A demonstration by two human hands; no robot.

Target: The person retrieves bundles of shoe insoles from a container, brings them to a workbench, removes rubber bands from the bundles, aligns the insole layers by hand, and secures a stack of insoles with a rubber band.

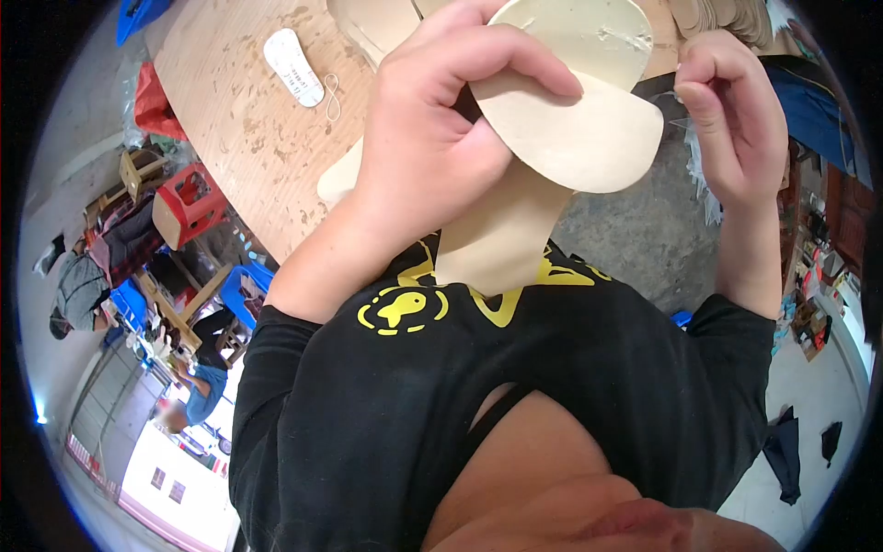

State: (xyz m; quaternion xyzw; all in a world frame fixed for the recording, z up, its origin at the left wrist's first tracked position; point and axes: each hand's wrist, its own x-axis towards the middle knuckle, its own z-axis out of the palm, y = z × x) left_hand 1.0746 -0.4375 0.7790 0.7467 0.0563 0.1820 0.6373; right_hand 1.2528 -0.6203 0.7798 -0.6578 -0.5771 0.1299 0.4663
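Cream, thin sheet pieces [589, 147], held up around the near edge of the wooden worktop [221, 120], in front of the black shirt [515, 368]. Left hand [441, 110] clamps them, thumb pressed on the front flap, other fingers mostly hidden. Right hand [731, 124] is off to the right, not touching them, fingers curled with thumb near index; cannot tell if something tiny is pinched there.

Probably light, bendy but springy, not slippery; could crease if folded hard. Best hold: by the rim, clear of the blotchy patch on the far flap [612, 32], which may be sticky.

Front flap's rounded end points right and slightly toward the body; far flap's rounded end points away. Long strip [501, 230] runs its long axis down toward the chest. One bent piece or several: cannot tell.

White sole-shaped card [294, 67] and string loop [332, 97] lie toward the worktop's left edge; stacked cream pieces [727, 20] sit at its far right.
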